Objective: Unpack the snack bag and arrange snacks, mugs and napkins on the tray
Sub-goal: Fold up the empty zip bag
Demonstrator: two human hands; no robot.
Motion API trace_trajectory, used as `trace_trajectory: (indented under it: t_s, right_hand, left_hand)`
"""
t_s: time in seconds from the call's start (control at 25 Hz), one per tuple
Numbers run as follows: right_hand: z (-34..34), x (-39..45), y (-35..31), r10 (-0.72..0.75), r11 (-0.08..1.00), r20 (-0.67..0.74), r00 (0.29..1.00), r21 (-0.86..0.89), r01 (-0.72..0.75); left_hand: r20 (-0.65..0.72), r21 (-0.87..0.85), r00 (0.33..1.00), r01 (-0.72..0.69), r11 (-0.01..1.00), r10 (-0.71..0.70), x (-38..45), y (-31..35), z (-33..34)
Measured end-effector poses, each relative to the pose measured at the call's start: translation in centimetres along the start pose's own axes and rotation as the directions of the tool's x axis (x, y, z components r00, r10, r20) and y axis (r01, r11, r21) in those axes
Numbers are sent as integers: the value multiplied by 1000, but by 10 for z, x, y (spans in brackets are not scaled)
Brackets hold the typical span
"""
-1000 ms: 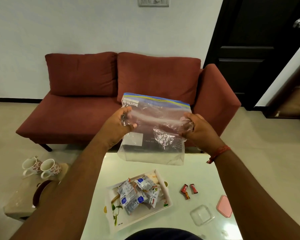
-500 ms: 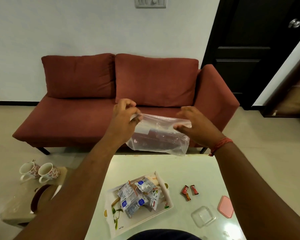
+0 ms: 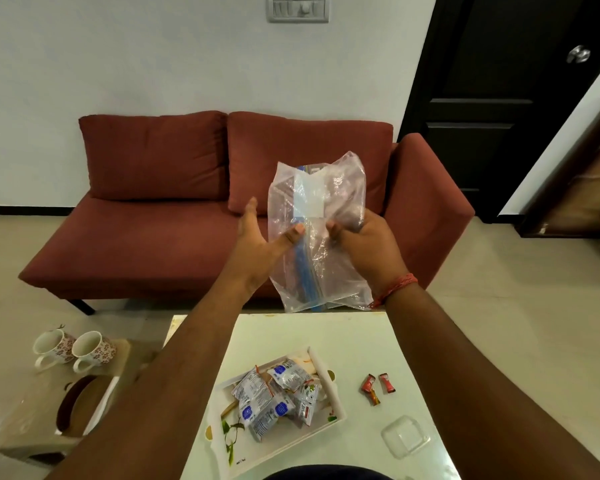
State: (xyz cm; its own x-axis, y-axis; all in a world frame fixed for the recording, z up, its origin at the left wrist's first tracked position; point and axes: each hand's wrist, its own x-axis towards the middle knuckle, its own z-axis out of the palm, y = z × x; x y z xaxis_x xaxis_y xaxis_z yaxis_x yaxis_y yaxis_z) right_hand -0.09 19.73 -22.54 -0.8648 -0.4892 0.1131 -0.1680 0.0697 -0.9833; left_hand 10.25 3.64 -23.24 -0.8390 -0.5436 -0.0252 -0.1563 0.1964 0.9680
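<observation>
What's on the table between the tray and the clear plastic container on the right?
In the head view, two small red candy wrappers lie on the bare white table, between the tray and the clear container, touching neither.

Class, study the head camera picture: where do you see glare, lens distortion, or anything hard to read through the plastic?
Head view: wide-angle bending curves the door and the floor line; soft glare sits on the glossy table at lower right; the clear bag gripped by the right hand glints, blurring the sofa behind; the left hand is sharp.
</observation>
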Motion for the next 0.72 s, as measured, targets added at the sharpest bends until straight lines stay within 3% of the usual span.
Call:
trace_trajectory:
  t_s: [0.12, 0.32, 0.4, 0.48, 0.72]
  right_hand:
    - [10, -5, -6, 88, 961, 92, 992, 254, -109]
    - [0, -9, 0, 143, 953, 201, 969, 236, -190]
    - [-9, -11, 0, 129, 970, 279, 951, 162, -179]
    - [-14, -13, -1, 119, 979, 265, 957, 131, -158]
    - [-27, -20, -1, 42, 920, 222, 974, 371, -125]
  left_hand:
    - [183, -329, 980, 136, 935, -78, -2, -4, 4]
    - [22, -269, 999, 39, 962, -34, -4, -1, 3]
    - [31, -273, 999, 21, 962, -13, -6, -1, 3]
    - [59, -266, 998, -10, 964, 27, -10, 3, 7]
    - [137, -514, 990, 88, 854, -20, -17, 10, 20]
